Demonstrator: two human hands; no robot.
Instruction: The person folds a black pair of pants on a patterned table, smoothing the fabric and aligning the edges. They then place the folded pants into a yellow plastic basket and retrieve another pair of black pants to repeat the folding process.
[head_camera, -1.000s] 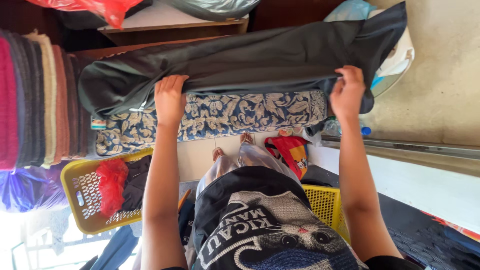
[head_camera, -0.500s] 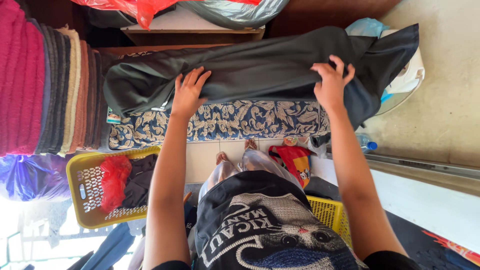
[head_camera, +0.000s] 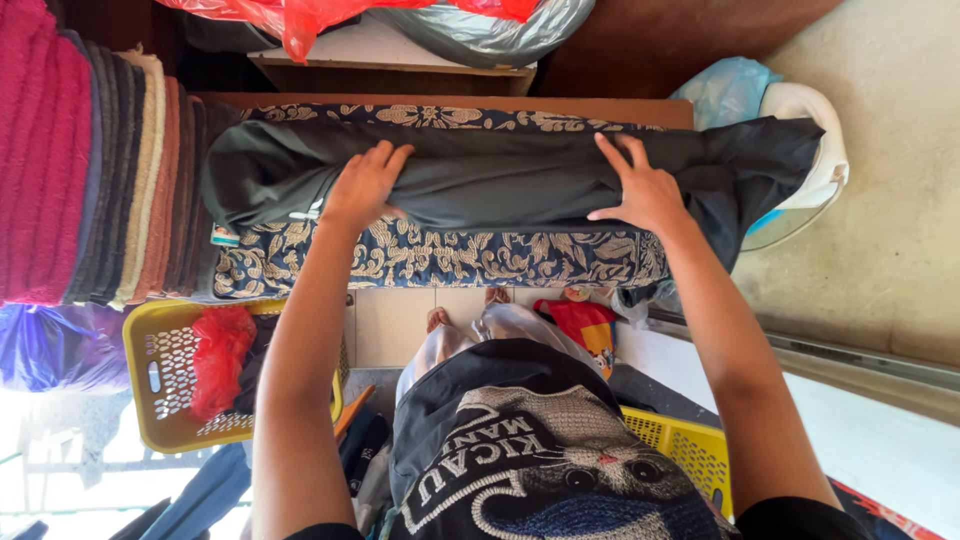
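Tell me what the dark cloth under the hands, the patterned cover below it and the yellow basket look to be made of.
The dark cloth looks like a thin woven fabric, matte with a faint sheen: it drapes in soft folds. The patterned cover seems a printed textile, blue with cream leaf scrolls, probably cotton or a blend. The yellow basket looks like moulded plastic: glossy, with rows of punched holes.

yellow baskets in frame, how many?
2. One basket at lower left below the towel stack, holding red and dark cloth; one at lower right, mostly hidden behind the person's torso and right arm.
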